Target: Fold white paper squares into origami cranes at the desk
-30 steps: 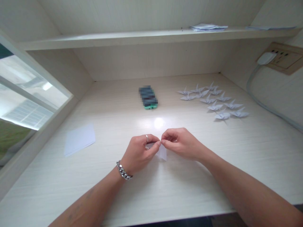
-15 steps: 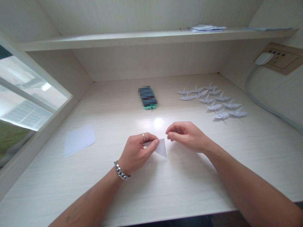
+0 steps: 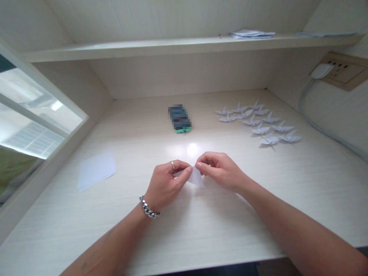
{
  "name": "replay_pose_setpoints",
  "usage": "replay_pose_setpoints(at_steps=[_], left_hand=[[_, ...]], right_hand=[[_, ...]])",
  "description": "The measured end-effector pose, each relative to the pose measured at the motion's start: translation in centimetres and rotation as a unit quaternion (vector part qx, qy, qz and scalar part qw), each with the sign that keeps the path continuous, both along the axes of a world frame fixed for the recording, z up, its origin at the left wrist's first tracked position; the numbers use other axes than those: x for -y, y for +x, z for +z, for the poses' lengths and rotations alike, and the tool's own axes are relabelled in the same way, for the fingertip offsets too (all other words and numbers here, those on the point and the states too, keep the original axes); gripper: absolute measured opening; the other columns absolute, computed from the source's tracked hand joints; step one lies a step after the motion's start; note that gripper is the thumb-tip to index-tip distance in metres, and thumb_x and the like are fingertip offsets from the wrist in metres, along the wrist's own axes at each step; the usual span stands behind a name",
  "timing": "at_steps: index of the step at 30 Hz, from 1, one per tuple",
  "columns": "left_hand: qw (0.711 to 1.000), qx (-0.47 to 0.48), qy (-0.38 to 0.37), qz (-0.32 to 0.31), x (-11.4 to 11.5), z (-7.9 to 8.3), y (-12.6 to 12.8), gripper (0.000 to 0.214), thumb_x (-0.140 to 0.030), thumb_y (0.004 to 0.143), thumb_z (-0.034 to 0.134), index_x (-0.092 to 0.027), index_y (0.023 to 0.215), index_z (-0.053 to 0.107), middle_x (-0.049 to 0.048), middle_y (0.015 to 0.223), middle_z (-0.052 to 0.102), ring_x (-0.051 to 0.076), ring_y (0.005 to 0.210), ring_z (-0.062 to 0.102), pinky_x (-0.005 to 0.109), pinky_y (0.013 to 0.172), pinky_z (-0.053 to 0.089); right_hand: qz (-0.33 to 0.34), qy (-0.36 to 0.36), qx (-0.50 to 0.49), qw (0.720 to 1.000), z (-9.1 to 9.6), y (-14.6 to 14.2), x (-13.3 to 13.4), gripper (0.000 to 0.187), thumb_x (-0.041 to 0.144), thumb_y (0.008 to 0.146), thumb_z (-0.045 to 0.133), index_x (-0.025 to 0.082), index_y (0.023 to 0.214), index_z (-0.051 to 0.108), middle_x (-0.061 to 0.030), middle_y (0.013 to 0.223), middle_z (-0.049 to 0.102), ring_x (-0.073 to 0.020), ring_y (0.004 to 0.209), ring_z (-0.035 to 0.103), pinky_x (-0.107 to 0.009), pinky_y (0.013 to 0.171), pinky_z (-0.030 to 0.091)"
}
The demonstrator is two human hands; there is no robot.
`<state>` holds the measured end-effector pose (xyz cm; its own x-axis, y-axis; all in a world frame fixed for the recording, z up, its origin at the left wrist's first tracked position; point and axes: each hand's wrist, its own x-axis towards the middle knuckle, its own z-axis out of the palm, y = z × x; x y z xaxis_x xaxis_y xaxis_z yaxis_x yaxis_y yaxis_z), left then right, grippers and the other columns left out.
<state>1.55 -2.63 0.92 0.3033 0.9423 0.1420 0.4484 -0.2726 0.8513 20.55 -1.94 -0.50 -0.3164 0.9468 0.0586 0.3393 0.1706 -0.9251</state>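
A small folded piece of white paper [image 3: 197,178] is held just above the pale wooden desk [image 3: 201,222], near its middle. My left hand [image 3: 166,184], with a ring and a metal bracelet, pinches the paper's left side. My right hand [image 3: 220,170] pinches its upper right edge with thumb and forefinger. Both hands meet over the paper, fingers curled.
A stack of white sheets [image 3: 96,169] lies to the left. A phone in a teal case [image 3: 179,119] rests further back. Several folded paper cranes [image 3: 260,122] sit at the right rear. A shelf [image 3: 172,46] with papers [image 3: 251,33] hangs above; a wall socket [image 3: 339,71] and cable are at right.
Half a second ago my right hand had let go and hovered right of the paper; now it has come back and pinches the paper again. My left hand has kept its hold.
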Motion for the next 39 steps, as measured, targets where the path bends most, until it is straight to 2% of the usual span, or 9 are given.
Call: replay_pose_setpoints(at_steps=[8,13,19,33,39], left_hand=[[0.999,-0.023,-0.022,-0.022,-0.1,-0.5,0.4,0.019,-0.023,0.082,0.057,-0.016,0.067,0.068,-0.0004,0.061,0.065,0.011,0.055,0.054,0.021,0.054,0.042],[0.999,0.014,-0.044,-0.015,-0.2,-0.3,0.2,0.017,-0.022,0.079,0.058,-0.016,0.067,0.067,-0.0005,0.060,0.064,0.011,0.056,0.055,0.021,0.054,0.043],[0.997,0.043,-0.071,0.000,-0.3,-0.3,-0.5,0.017,-0.023,0.078,0.061,-0.015,0.064,0.066,0.0008,0.058,0.065,0.011,0.055,0.057,0.021,0.053,0.044],[0.995,0.049,-0.088,-0.006,-0.3,-0.4,-0.9,0.013,-0.019,0.075,0.060,-0.015,0.064,0.066,0.0017,0.058,0.065,0.012,0.055,0.057,0.022,0.053,0.043],[0.993,0.066,-0.100,0.017,-0.6,-0.5,-1.0,0.011,-0.020,0.075,0.059,-0.014,0.069,0.067,0.0022,0.061,0.065,0.013,0.057,0.058,0.024,0.055,0.045]], right_hand=[[0.008,0.039,0.052,0.998,-0.4,-0.7,0.6,0.014,0.020,0.084,0.053,0.018,0.078,0.065,-0.0007,0.074,0.066,-0.0127,0.066,0.056,-0.024,0.059,0.040],[-0.005,0.014,0.002,1.000,-0.3,-0.1,-0.1,0.015,0.025,0.084,0.055,0.016,0.074,0.064,-0.0003,0.069,0.061,-0.0124,0.063,0.054,-0.024,0.056,0.037],[-0.065,-0.033,-0.106,0.992,-0.2,1.9,-1.3,0.018,0.031,0.079,0.062,0.014,0.073,0.064,-0.0003,0.067,0.059,-0.0121,0.060,0.051,-0.024,0.056,0.038],[-0.045,-0.028,-0.101,0.993,0.0,2.4,-1.4,0.019,0.031,0.079,0.063,0.014,0.071,0.063,0.0002,0.065,0.057,-0.0115,0.060,0.050,-0.024,0.055,0.036],[-0.043,-0.029,-0.093,0.994,0.1,2.6,-1.2,0.019,0.031,0.080,0.063,0.014,0.072,0.063,0.0001,0.066,0.058,-0.0119,0.060,0.051,-0.024,0.056,0.037]])
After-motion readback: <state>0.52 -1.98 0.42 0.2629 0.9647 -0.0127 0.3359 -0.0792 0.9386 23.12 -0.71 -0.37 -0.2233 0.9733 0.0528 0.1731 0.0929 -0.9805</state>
